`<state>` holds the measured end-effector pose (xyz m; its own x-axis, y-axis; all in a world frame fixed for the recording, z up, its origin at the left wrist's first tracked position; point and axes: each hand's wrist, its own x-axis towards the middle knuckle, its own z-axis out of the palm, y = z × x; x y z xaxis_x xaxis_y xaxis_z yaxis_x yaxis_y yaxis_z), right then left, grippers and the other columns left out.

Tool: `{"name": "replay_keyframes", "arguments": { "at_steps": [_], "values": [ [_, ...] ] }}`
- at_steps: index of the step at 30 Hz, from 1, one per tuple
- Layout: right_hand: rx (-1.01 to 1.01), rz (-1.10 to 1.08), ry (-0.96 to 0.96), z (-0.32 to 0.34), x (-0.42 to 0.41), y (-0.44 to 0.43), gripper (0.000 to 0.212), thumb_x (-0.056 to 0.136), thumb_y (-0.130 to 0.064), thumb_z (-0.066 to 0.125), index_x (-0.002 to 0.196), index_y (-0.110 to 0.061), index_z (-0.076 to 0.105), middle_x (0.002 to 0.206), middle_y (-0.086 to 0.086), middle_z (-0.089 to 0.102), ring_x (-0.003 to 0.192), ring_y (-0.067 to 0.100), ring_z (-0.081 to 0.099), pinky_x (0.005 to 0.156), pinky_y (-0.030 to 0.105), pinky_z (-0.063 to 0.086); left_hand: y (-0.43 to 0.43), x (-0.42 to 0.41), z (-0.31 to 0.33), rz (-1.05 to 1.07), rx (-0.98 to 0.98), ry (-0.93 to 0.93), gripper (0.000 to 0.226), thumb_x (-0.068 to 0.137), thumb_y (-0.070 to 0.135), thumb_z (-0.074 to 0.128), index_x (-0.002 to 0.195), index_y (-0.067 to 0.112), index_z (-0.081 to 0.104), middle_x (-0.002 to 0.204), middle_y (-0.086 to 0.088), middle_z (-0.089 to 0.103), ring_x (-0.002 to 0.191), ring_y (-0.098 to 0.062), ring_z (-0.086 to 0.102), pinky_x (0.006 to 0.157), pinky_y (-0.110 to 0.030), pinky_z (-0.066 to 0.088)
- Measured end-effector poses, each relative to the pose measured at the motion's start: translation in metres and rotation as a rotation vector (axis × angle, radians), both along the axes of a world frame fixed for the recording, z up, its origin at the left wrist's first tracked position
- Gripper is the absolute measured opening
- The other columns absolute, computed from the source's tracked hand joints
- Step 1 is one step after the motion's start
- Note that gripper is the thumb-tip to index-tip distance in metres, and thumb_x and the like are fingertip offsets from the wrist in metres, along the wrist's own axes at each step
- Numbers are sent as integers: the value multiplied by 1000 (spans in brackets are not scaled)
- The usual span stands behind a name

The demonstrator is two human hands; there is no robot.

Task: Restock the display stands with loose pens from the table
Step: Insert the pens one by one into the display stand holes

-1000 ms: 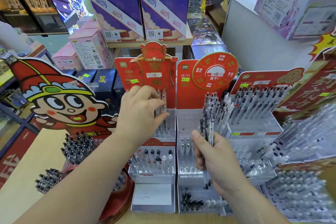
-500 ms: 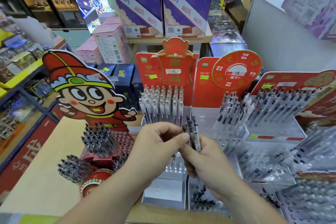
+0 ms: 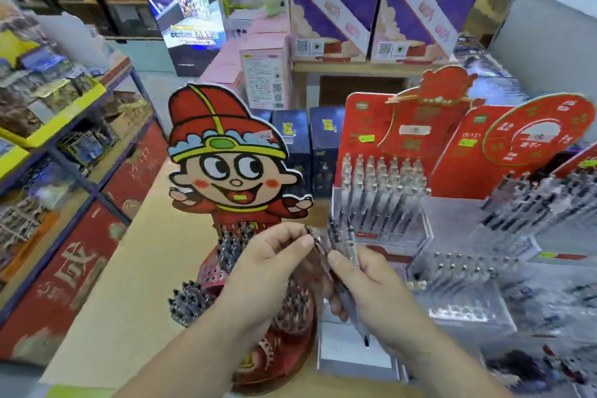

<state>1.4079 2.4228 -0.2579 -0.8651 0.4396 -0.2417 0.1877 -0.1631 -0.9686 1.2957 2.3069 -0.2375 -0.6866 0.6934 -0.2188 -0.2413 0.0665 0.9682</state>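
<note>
My right hand (image 3: 374, 294) grips a small bundle of clear pens (image 3: 344, 242) upright in front of me. My left hand (image 3: 268, 268) pinches the top of one pen (image 3: 315, 241) from that bundle between thumb and fingers. Behind the hands stands a clear tiered display stand (image 3: 381, 200) with a red backboard; its top row is full of clear pens. A second red stand (image 3: 517, 203) to the right holds dark-capped pens. The frame is blurred.
A cartoon figure stand (image 3: 229, 165) with round pen holders (image 3: 190, 300) sits left of my hands on the tan table (image 3: 129, 284). Purple boxes (image 3: 329, 0) fill the shelf behind. Shop shelving (image 3: 48, 126) runs along the left. More clear pen trays (image 3: 468, 284) lie to the right.
My left hand came down from the stand's top row to the bundle in my right hand and now pinches one pen. The view has swung to the left.
</note>
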Motion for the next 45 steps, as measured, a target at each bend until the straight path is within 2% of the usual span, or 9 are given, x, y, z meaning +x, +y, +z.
{"name": "replay_keyframes", "arguments": {
  "at_steps": [3, 6, 9, 13, 17, 23, 32, 36, 45],
  "values": [
    [93, -22, -27, -2, -28, -26, 34, 105, -31, 54, 76, -46, 65, 65, -2, 63, 57, 18, 54, 55, 33, 45, -21, -35, -5, -26, -9, 35, 17, 98, 21, 65, 88, 8, 70, 73, -3, 63, 66, -14, 57, 69, -33, 47],
    [236, -97, -61, -6, -52, -50, 31, 101, -41, 54, 75, -57, 63, 63, -9, 61, 60, 13, 58, 58, 35, 47, -38, -63, -11, -55, -35, 180, 28, 94, 24, 72, 79, 2, 65, 67, -12, 56, 63, -18, 50, 62, -35, 40],
    [266, -119, -67, -8, -69, -69, 14, 91, -55, 51, 87, -51, 64, 63, -9, 63, 61, 13, 62, 60, 36, 49, -53, -85, -9, -83, -56, 251, 24, 94, 16, 71, 73, 4, 67, 66, -8, 63, 63, -12, 57, 62, -31, 45],
    [253, -230, -88, -10, -85, -78, 36, 94, -52, 49, 98, -20, 63, 68, 7, 69, 57, 21, 63, 56, 38, 48, -71, -122, 5, -67, -12, 210, 19, 96, 10, 64, 84, 20, 76, 80, -2, 73, 75, -13, 66, 77, -34, 56],
    [254, -378, -117, -21, -93, -70, 25, 103, -39, 49, 99, -20, 64, 78, 4, 71, 61, 20, 66, 57, 35, 43, -88, -161, 18, 45, 59, 294, 28, 99, 6, 57, 91, 25, 76, 88, -2, 77, 82, -18, 71, 81, -33, 56],
    [386, -373, -198, -31, -107, -58, 65, 92, -74, 47, 93, -11, 62, 69, 19, 61, 56, 20, 54, 60, 42, 43, -90, -175, 14, 78, 5, 560, 25, 100, 7, 57, 104, 28, 70, 92, 10, 76, 89, -9, 73, 76, -18, 57],
    [521, -54, -244, -40, -125, -35, 23, 97, -51, 44, 107, -41, 62, 79, -34, 62, 81, -5, 60, 70, 9, 38, -80, -177, -26, 35, -89, 622, 25, 96, 16, 61, 108, 37, 69, 107, 25, 70, 103, -1, 66, 83, -12, 50],
    [468, 43, -258, -44, -129, -30, 19, 101, -44, 47, 110, -39, 63, 69, -37, 60, 73, -8, 59, 66, 10, 38, -77, -177, -33, -9, -109, 641, 17, 93, 33, 59, 106, 41, 68, 108, 28, 68, 105, -1, 65, 83, -10, 47],
    [396, -63, -171, -43, -128, -30, 37, 93, -56, 44, 107, -31, 68, 58, -15, 54, 60, 2, 55, 63, 18, 43, -63, -182, -50, -254, -300, 922, 19, 93, 16, 70, 110, 21, 77, 107, 23, 68, 102, 13, 57, 87, -1, 39]
  ]
}}
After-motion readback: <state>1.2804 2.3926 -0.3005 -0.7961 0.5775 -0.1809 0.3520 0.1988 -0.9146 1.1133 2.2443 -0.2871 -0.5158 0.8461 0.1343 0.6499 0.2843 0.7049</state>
